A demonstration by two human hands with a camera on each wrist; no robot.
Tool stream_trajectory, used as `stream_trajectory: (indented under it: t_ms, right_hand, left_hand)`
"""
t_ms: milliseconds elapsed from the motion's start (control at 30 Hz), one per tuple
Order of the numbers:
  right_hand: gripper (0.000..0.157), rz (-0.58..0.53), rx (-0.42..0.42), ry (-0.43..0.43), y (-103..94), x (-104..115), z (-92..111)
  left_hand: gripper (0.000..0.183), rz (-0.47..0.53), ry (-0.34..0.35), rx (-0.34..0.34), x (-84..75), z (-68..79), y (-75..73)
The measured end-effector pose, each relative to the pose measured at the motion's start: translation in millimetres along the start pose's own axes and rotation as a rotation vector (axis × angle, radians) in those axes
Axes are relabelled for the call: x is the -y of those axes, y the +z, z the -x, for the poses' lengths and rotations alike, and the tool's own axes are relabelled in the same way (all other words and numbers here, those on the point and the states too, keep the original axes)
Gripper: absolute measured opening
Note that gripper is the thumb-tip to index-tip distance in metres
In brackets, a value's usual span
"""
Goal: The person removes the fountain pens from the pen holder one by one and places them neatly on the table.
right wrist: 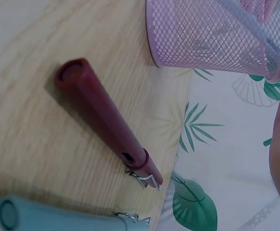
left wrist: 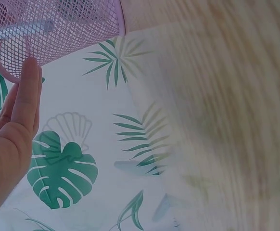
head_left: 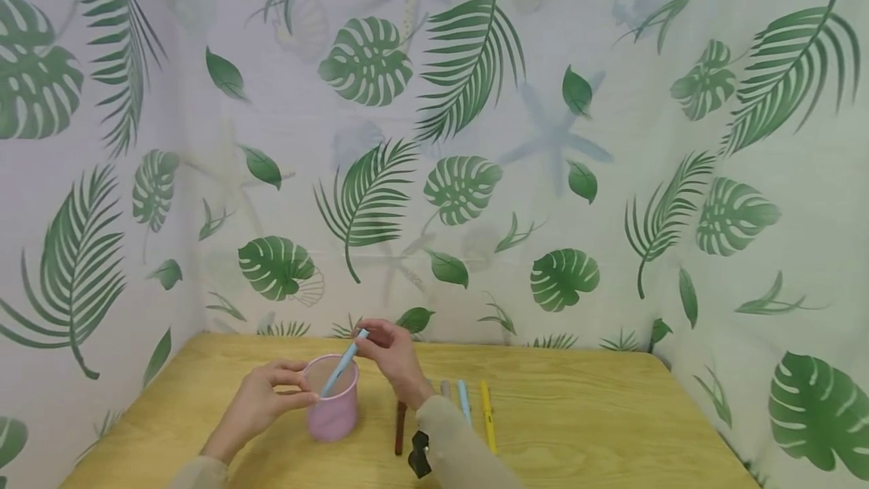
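A pink mesh pen cup [head_left: 333, 421] stands upright on the table, its wire wall [left wrist: 82, 33] close up in the left wrist view. At its left side my left hand [head_left: 261, 398] holds the rim between thumb and fingers. With fingertips and thumb, my right hand [head_left: 394, 361] pinches the upper end of a light blue pen [head_left: 345, 364]. That pen slants down into the cup, its lower end within the rim and visible through the mesh [right wrist: 217, 43]. Right of the cup lies a dark red pen [head_left: 400, 429], which has a wire clip.
Partly behind the right forearm lie a grey pen [head_left: 445, 389], another light blue pen [head_left: 465, 401] and a yellow pen [head_left: 488, 421]. A black object [head_left: 419, 455] sits at the right wrist. Leaf-patterned cloth [head_left: 502, 270] hangs behind the wooden table [head_left: 584, 413] and along both sides.
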State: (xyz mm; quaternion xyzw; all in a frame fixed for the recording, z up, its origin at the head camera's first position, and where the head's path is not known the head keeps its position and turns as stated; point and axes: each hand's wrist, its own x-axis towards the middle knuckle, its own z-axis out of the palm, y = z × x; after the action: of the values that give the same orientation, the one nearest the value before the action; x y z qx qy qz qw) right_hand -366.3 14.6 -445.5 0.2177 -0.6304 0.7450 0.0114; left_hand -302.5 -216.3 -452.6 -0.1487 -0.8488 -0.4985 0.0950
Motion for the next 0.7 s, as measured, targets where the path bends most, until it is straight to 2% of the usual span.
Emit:
stream_trajectory:
  t_ms: [167, 300, 500, 700]
  right_hand:
    - [0.034, -0.066, -0.022, -0.027, -6.0, 7, 1]
    - [0.031, -0.118, -0.061, -0.047, -12.2, 15, -1]
    - [0.026, -0.129, -0.078, -0.047, -22.8, 22, 2]
    - [0.029, -0.132, -0.070, -0.044, -38.0, 22, 7]
  left_hand:
    - [0.016, -0.006, -0.016, -0.012, -0.2, -0.4, 2.0]
    - [0.015, -0.012, -0.003, -0.013, -2.0, -4.3, 1.2]
    - [0.016, -0.042, 0.017, -0.001, -4.6, -4.8, 0.9]
    - [0.015, -0.008, 0.025, 0.002, -1.2, -1.2, 2.0]
